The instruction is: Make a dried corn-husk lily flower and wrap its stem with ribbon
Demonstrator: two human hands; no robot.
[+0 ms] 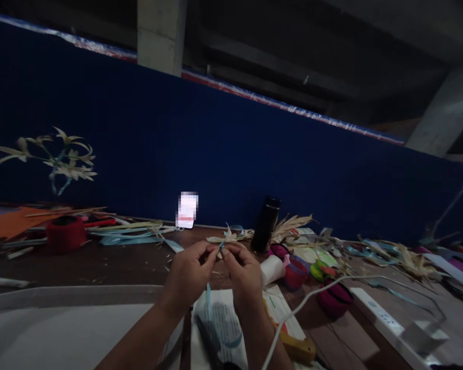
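Note:
My left hand point(189, 270) and my right hand point(242, 270) meet over the middle of the table, thumbs and fingertips pinched together. Between them is a small flower point(229, 235) with pale, pointed petals, its lower end wrapped in light blue. A light blue strip point(209, 295) hangs below the left fingers; its upper end is hidden by the fingers. Under my wrists lies a printed paper point(226, 313), partly covered by a dark, long-handled tool point(206, 336) whose kind I cannot make out.
A pale artificial branch point(61, 159) stands at left, near a red roll point(65, 234). A lit phone point(187, 209) and a black bottle point(266, 224) stand at the back. At right are a white roll point(272, 270), a white cable point(312, 291) and a power strip point(378, 311).

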